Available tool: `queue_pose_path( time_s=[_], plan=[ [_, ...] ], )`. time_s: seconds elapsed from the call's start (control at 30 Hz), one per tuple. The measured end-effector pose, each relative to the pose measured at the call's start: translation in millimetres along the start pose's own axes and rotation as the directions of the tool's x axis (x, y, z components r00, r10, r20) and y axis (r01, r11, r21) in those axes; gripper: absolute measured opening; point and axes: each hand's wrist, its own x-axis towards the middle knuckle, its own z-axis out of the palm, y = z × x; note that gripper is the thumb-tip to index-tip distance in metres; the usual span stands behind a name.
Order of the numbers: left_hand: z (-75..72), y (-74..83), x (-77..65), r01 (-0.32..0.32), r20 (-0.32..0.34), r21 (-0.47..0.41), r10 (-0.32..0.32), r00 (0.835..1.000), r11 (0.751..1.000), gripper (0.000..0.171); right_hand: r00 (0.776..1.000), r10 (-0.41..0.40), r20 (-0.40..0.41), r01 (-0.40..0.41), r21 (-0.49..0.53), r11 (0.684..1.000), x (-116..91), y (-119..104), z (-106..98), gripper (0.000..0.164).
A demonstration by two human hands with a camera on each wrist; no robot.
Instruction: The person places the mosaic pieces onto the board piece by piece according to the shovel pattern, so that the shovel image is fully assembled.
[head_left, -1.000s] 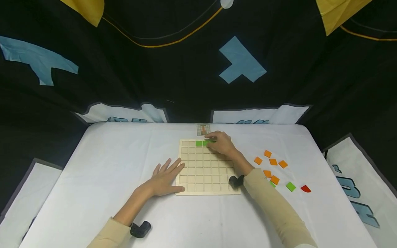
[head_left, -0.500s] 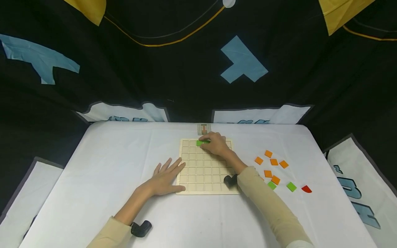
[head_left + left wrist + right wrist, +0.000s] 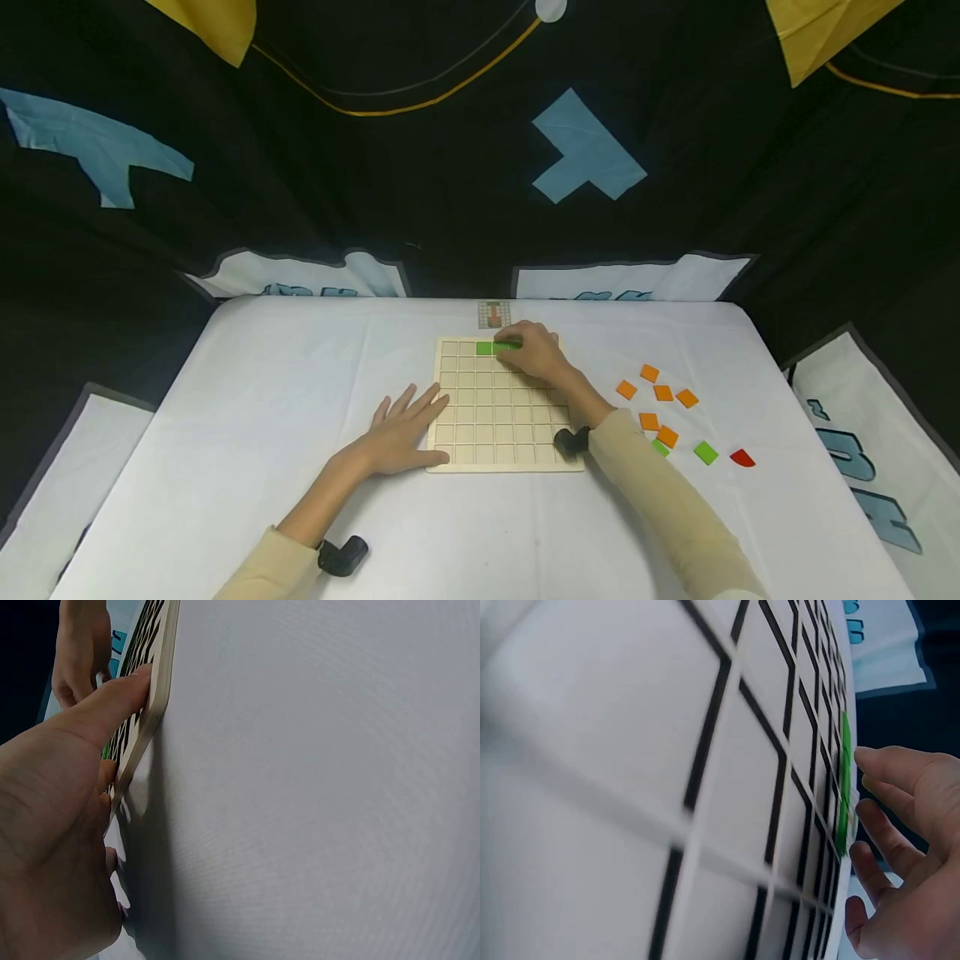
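A pale wooden grid board [image 3: 491, 408] lies on the white table. A short row of green square tiles [image 3: 484, 348] fills cells in its far row. Over the right part of that row is my right hand [image 3: 536, 352], its fingertips at the tiles and partly hiding them. In the right wrist view its fingers are loosely bent beside the green tiles [image 3: 844, 787], with nothing seen held between them. My left hand [image 3: 396, 437] rests with spread fingers on the board's left edge; the left wrist view shows its thumb [image 3: 124, 697] on the rim.
Right of the board lie several loose orange tiles [image 3: 663, 392], a green tile [image 3: 706, 453], another green tile [image 3: 660, 448] partly covered, and a red quarter-round piece [image 3: 742, 457]. A small printed pattern card [image 3: 493, 314] lies just beyond the board.
My right hand shifted left along the green row, then came back right to about where it was. The left hand has stayed on the board's edge.
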Motion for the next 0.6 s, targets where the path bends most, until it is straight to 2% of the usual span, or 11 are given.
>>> queue_pose_path(
  time_s=[0.23, 0.37, 0.6],
  plan=[
    [0.4, 0.1, 0.3, 0.006, 0.003, 0.016, -0.006, 1.0, 1.0, 0.091, 1.0, 0.006, -0.012, -0.003, 0.19, 0.982, -24.8, 18.2, -28.4, 0.03],
    [0.8, 0.5, 0.9, 0.011, 0.005, 0.011, -0.011, 1.0, 1.0, 0.091, 0.998, 0.033, -0.058, -0.021, 0.187, 0.982, -43.7, 33.5, -48.2, 0.029],
    [0.7, 0.9, 0.9, 0.015, 0.013, 0.007, -0.015, 1.0, 1.0, 0.091, 0.982, 0.151, -0.11, -0.133, 0.155, 0.979, -82.6, 67.8, -80.3, 0.032]
  ],
)
